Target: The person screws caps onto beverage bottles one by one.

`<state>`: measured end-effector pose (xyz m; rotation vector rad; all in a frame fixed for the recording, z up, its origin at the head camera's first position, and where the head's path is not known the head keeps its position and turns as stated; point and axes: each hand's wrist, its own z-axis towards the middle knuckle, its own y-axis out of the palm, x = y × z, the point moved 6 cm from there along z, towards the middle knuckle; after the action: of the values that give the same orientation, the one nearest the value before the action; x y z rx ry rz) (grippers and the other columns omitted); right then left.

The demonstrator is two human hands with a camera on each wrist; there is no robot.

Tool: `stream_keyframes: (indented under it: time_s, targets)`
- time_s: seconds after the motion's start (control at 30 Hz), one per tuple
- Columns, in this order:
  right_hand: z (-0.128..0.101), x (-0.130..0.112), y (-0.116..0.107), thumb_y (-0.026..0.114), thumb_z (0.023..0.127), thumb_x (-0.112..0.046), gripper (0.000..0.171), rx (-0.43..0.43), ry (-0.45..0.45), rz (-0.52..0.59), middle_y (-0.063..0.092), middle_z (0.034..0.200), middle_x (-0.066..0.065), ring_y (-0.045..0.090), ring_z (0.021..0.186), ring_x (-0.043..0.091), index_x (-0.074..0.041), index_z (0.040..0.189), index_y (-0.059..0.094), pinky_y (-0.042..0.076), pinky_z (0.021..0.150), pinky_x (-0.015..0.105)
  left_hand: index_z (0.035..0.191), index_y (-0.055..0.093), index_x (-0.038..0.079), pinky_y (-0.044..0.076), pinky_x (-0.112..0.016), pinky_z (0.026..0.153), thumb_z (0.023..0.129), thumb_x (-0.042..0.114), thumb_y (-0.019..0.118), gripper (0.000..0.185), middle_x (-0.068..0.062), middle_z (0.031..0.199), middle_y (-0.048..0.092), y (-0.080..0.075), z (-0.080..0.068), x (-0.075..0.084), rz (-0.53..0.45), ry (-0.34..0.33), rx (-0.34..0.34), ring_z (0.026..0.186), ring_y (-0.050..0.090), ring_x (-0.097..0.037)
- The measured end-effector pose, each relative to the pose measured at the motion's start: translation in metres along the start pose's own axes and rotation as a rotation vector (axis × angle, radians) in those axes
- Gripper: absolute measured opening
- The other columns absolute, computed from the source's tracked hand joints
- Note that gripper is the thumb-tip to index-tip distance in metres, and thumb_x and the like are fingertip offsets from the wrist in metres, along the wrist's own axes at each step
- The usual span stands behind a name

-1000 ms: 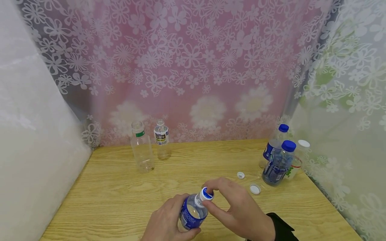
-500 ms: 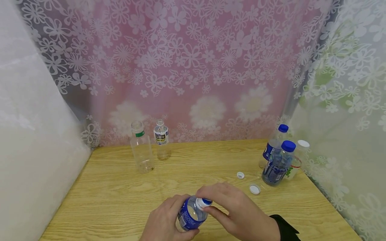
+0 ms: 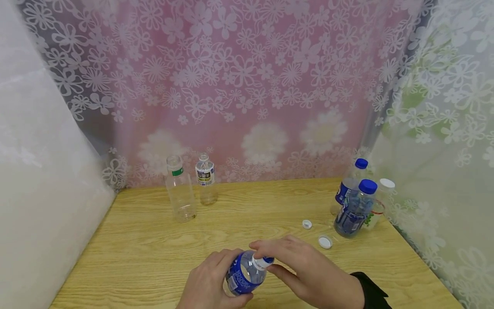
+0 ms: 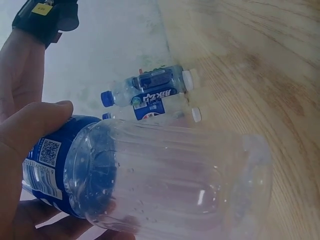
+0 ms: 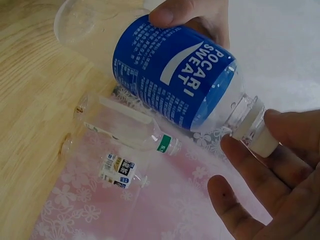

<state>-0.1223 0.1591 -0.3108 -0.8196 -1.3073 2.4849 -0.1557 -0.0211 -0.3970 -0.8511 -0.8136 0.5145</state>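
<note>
A clear Pocari Sweat bottle (image 5: 170, 75) with a blue label is tilted in my left hand (image 3: 210, 281), whose fingers and thumb curl round the label. In the left wrist view, droplets dot the inside of the bottle (image 4: 165, 175). My right hand (image 3: 305, 270) is at its neck, thumb and forefinger pinching the white cap (image 5: 262, 142); the cap's blue top (image 3: 268, 259) shows partly in the head view. The other fingers of the right hand (image 5: 280, 185) are spread away from the bottle.
Two uncapped clear bottles, a larger one (image 3: 181, 195) and a smaller labelled one (image 3: 206, 180), stand at the back left. Blue-capped bottles (image 3: 355, 210) and a white-capped one (image 3: 386, 186) stand at right. Two loose white caps, one small (image 3: 306, 224), one larger (image 3: 325, 242), lie on the table.
My right hand has shifted from fingertips on the cap's top to reaching over and round it, turning slightly. My left hand keeps its grip on the bottle, almost still.
</note>
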Motion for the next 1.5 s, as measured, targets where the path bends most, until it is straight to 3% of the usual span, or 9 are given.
stream_keyframes:
  time_s: [0.2,0.4,0.7,0.9,1.1,1.33,1.5]
  targets:
    - [-0.0029,-0.0014,-0.0016,0.068,0.097,-0.017,0.045,0.015,-0.013,-0.037,0.062,0.138,-0.003,0.063,0.119,0.011,-0.02,0.14,0.056,0.056,0.093,0.035,0.131,0.06,0.028,0.057,-0.031,0.071,0.071,0.069,0.079,0.075,0.013,0.11,0.067,0.0025,-0.0003,0.0,0.002,0.022,-0.022,0.095,0.063,-0.008]
    - [-0.004,-0.0003,-0.0027,0.064,0.1,-0.021,0.043,0.029,0.036,-0.057,0.066,0.132,-0.004,0.067,0.113,0.01,-0.023,0.142,0.055,0.057,0.089,0.031,0.132,0.06,0.028,0.057,-0.03,0.069,0.072,0.069,0.079,0.074,0.013,0.11,0.067,0.0031,0.0,0.0007,0.007,0.033,-0.026,0.094,0.062,-0.007]
    - [-0.0053,-0.0011,-0.0069,0.071,0.094,-0.027,0.034,0.1,0.038,-0.149,0.059,0.113,-0.013,0.056,0.096,0.002,-0.025,0.127,0.064,0.051,0.081,0.014,0.132,0.059,0.029,0.057,-0.03,0.069,0.073,0.071,0.077,0.075,0.013,0.11,0.067,0.0014,0.0006,0.0023,0.032,0.03,-0.019,0.094,0.063,-0.007]
    - [-0.0054,-0.002,-0.0058,0.07,0.096,-0.019,0.035,0.063,0.018,-0.106,0.061,0.119,-0.011,0.058,0.102,0.003,-0.022,0.129,0.062,0.053,0.087,0.017,0.132,0.06,0.029,0.056,-0.029,0.069,0.071,0.069,0.078,0.075,0.013,0.11,0.067,0.0005,0.0007,0.0022,0.031,0.031,-0.02,0.094,0.062,-0.007]
    - [-0.0066,-0.0049,-0.004,0.068,0.095,-0.008,0.039,0.043,-0.059,-0.062,0.061,0.125,-0.006,0.058,0.109,0.006,-0.018,0.132,0.06,0.048,0.096,0.016,0.132,0.06,0.027,0.055,-0.028,0.069,0.072,0.068,0.079,0.075,0.012,0.112,0.068,-0.0004,0.0009,0.0012,0.005,0.006,-0.068,0.094,0.061,-0.007]
    - [-0.0073,-0.0064,-0.0031,0.056,0.103,-0.016,0.031,0.023,-0.097,-0.009,0.062,0.129,-0.003,0.057,0.117,0.009,-0.017,0.134,0.059,0.049,0.099,0.021,0.131,0.06,0.029,0.055,-0.029,0.071,0.072,0.069,0.078,0.074,0.012,0.114,0.068,-0.0004,0.0007,0.0003,-0.013,-0.023,-0.109,0.095,0.061,-0.006]
    - [-0.0082,-0.0063,-0.0023,0.056,0.102,-0.009,0.031,0.015,-0.131,0.052,0.061,0.132,0.0,0.056,0.118,0.011,-0.018,0.131,0.059,0.051,0.096,0.022,0.132,0.06,0.028,0.055,-0.029,0.071,0.073,0.072,0.076,0.075,0.011,0.114,0.068,0.0005,0.0009,-0.0002,-0.029,-0.027,-0.136,0.094,0.06,-0.005]
